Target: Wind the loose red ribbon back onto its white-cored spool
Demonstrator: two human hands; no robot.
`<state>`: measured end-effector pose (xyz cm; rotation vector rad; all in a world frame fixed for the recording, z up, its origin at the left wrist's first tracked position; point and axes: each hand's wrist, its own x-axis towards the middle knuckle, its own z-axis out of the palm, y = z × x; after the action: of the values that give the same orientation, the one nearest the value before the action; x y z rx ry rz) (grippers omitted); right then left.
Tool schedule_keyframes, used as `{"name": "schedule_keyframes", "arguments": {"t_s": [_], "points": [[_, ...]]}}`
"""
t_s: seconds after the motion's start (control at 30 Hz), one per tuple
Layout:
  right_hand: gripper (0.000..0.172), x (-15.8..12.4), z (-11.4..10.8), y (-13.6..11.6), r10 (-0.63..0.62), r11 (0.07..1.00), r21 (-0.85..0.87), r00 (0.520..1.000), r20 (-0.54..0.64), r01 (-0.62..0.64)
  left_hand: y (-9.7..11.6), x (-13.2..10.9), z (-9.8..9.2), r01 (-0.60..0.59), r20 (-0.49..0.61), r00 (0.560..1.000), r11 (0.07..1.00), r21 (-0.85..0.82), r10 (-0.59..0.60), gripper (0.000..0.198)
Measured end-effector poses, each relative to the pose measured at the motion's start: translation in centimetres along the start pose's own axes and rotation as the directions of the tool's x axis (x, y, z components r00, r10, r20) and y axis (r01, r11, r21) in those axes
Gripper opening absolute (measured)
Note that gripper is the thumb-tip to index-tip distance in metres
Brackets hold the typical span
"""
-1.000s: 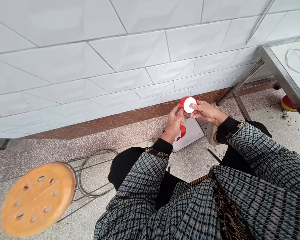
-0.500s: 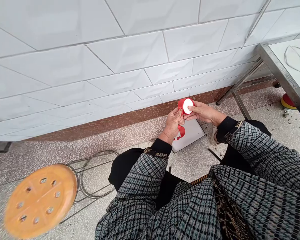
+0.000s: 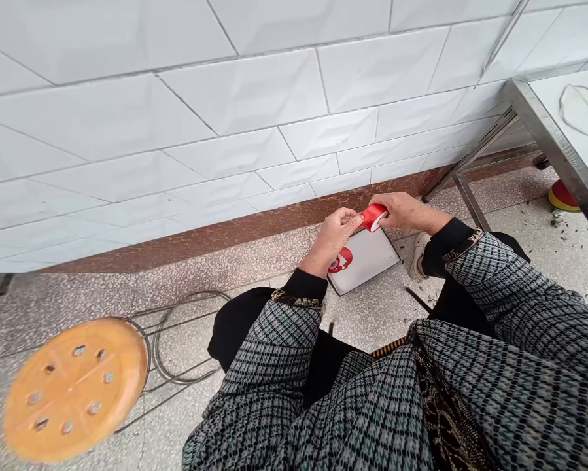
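Observation:
A roll of red ribbon [image 3: 373, 216] with a white core is held up between my two hands, over a white board or shallow tray on the floor. My right hand [image 3: 396, 209] grips the roll from the right, with fingers curled over its top. On the other side, my left hand [image 3: 337, 232] pinches the red strip at the roll's left edge between thumb and fingertips. Below my left wrist a second red-and-white piece [image 3: 341, 260] lies on the white board [image 3: 372, 258]; its kind is unclear.
At the lower left an orange stool [image 3: 75, 389] lies tipped on its side, wire legs toward me. A metal-framed table [image 3: 553, 140] stands at the right, with a red and yellow object [image 3: 566, 196] beneath it. The tiled wall [image 3: 269, 85] rises ahead.
The roll has turned from showing its white face to showing its red side. My right hand has moved over its top, and my left hand has shifted from its rim to the strip.

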<state>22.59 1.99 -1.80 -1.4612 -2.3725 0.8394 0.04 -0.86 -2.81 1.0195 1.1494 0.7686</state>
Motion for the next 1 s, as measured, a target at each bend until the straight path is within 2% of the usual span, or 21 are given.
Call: {"name": "schedule_keyframes", "arguments": {"t_s": [0.1,0.17,0.3,0.47,0.53,0.67,0.83,1.0], "points": [[0.026,-0.1,-0.2,0.0,0.065,0.996,-0.058,0.997,0.037,-0.063,0.7,-0.3,-0.7,-0.008,0.056,0.998,0.999,0.045,0.006,0.028],[0.026,-0.1,-0.3,-0.2,0.093,0.995,-0.044,0.994,0.057,-0.090,1.1,-0.5,-1.0,0.023,0.086,0.996,0.999,-0.035,-0.020,0.032],[0.024,0.0,-0.2,-0.2,0.100,0.989,0.103,0.993,0.069,-0.107,1.3,-0.6,-1.2,0.088,0.094,0.993,0.969,-0.232,-0.068,0.041],[0.030,0.5,0.2,0.3,0.173,0.954,0.252,0.985,-0.022,-0.162,1.3,-0.4,-1.0,0.146,0.088,0.988,0.933,-0.330,-0.123,0.050],[0.027,0.7,0.4,0.6,0.179,0.901,0.404,0.984,-0.010,-0.159,1.3,-0.3,-0.9,0.146,0.088,0.989,0.928,-0.342,-0.123,0.049],[0.029,1.0,1.0,1.0,0.195,0.714,0.683,0.981,0.016,-0.153,0.8,-0.2,-0.6,0.134,0.089,0.990,0.936,-0.324,-0.111,0.046],[0.036,0.9,1.5,0.8,0.205,0.585,0.798,0.978,0.026,-0.144,0.0,-0.1,-0.1,0.086,0.044,0.996,0.942,-0.325,-0.076,0.047],[0.039,0.8,1.8,-0.1,0.222,0.467,0.878,0.975,0.000,-0.107,-0.1,-0.1,0.4,0.082,0.049,0.996,0.940,-0.331,-0.070,0.047]]}}
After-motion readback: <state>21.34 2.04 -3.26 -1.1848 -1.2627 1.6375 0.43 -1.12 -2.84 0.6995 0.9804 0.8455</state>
